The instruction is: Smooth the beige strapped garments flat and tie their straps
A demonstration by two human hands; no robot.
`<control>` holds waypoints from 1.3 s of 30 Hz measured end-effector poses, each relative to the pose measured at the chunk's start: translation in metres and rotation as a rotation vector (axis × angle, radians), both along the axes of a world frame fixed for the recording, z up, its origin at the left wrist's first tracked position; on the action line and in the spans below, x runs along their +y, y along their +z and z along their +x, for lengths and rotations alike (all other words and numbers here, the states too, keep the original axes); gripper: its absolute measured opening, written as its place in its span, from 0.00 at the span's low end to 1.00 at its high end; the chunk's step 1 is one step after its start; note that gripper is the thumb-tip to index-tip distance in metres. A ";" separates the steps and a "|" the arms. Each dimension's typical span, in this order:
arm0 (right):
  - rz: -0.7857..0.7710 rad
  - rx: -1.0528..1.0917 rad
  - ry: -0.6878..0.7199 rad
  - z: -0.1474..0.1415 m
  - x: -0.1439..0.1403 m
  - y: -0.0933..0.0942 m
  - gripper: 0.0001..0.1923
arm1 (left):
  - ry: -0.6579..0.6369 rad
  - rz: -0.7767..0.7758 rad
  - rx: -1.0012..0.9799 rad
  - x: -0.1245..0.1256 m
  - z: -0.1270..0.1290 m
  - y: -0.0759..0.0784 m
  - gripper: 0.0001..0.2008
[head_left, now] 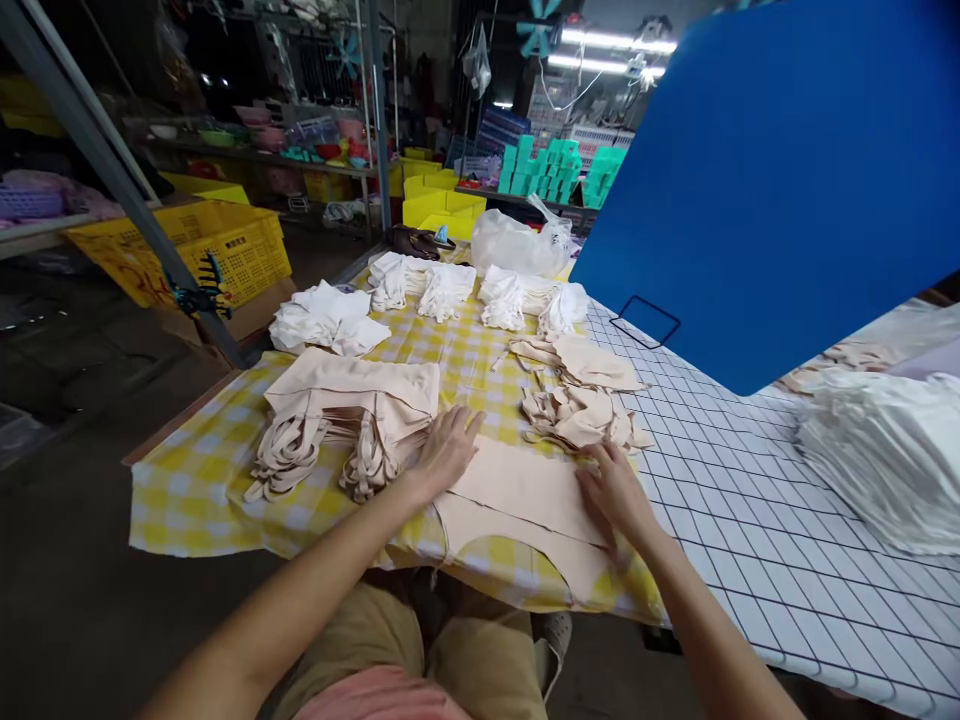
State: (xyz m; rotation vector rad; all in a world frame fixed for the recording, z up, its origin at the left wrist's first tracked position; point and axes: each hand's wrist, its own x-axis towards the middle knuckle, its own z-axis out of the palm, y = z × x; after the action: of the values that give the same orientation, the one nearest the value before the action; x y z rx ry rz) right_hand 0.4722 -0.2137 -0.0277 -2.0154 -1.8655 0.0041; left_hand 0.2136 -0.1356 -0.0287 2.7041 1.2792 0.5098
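Mid-batch: left hand (446, 450) and right hand (616, 490) lie flat, grip released, on a beige garment (525, 500) at lower centre of the bench (750, 520), finished folded stack (352, 400) to its left, loose beige pile (581, 410) above it undone.

yellow checked tablecloth (187, 480) (over a table) carries beige garments (352, 400); white piles (326, 318), perhaps gloves
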 end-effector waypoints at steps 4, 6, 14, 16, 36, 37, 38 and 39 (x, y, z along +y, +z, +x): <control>0.064 -0.126 0.013 -0.022 -0.026 -0.027 0.20 | -0.142 -0.105 0.038 -0.031 -0.014 -0.025 0.22; -0.042 -0.158 0.047 -0.024 -0.040 -0.039 0.23 | -0.176 -0.148 0.075 -0.043 -0.024 -0.031 0.21; -0.143 -0.147 -0.144 -0.007 -0.061 -0.043 0.27 | -0.068 -0.119 0.036 -0.034 -0.028 -0.024 0.20; -0.142 -0.146 -0.137 -0.011 -0.059 -0.040 0.27 | -0.075 -0.128 0.047 -0.025 -0.022 -0.026 0.22; -0.005 0.403 -0.173 0.013 -0.003 -0.011 0.08 | -0.355 -0.414 -0.191 -0.062 0.076 0.000 0.22; -0.018 0.422 -0.152 0.011 -0.004 -0.008 0.09 | -0.321 -0.463 -0.257 -0.065 0.085 0.001 0.19; -0.029 0.445 -0.131 0.009 -0.006 -0.004 0.10 | -0.277 -0.512 -0.317 -0.067 0.094 0.002 0.16; -0.038 0.470 -0.112 0.006 -0.007 -0.001 0.11 | -0.231 -0.556 -0.366 -0.069 0.102 0.002 0.14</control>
State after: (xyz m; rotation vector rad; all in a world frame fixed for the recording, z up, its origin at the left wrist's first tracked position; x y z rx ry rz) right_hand 0.4781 -0.2208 -0.0285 -1.9307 -1.4649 0.4458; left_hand 0.3160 -0.2042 -0.0271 2.1335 0.8411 0.5001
